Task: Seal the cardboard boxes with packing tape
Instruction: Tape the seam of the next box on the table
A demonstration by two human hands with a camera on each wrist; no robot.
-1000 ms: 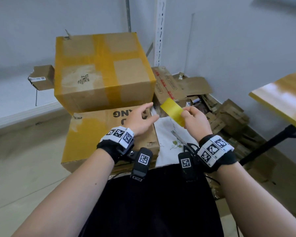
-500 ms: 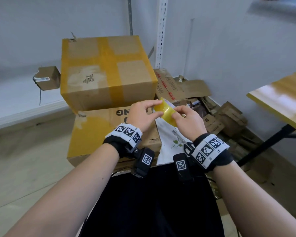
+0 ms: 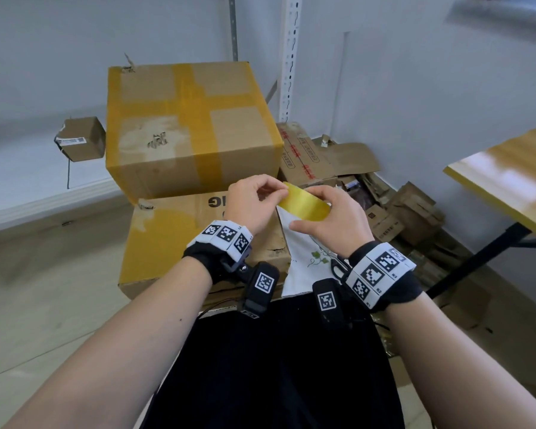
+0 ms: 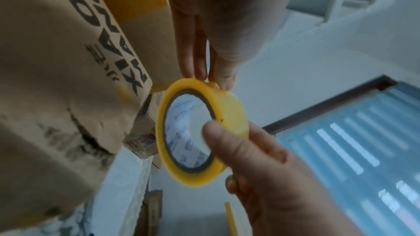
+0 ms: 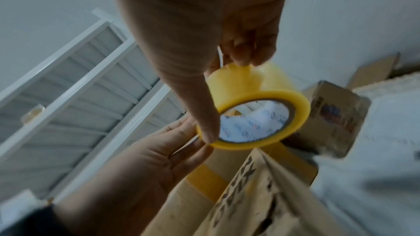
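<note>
Pale grey walls close in a corner heaped with flattened cardboard (image 3: 338,162), and two boxes stand stacked in front of the person: the upper box (image 3: 186,125) already crossed with yellow tape, the lower box (image 3: 180,239) printed with black letters and partly taped. A white cloth (image 3: 300,261) with a leaf print lies just beside the lower box, and a wooden bench (image 3: 508,178) juts in from the right.

A second ago the right hand (image 3: 331,221) held the tape roll (image 3: 305,204) alone while the left hand (image 3: 254,205) rested open on the lower box. Now the left hand has come off the box and both hands meet on the roll, held up above the cloth and the box edge. The right hand grips the roll, thumb at its rim and fingers curled over the top. The left hand's fingertips (image 4: 195,71) press against the roll's outer face, thumb close by, as if feeling for the loose end; I can't see a free tail of tape.

I'd judge she's hunting for the tape's end, so no new strip has gone onto a box yet
</note>
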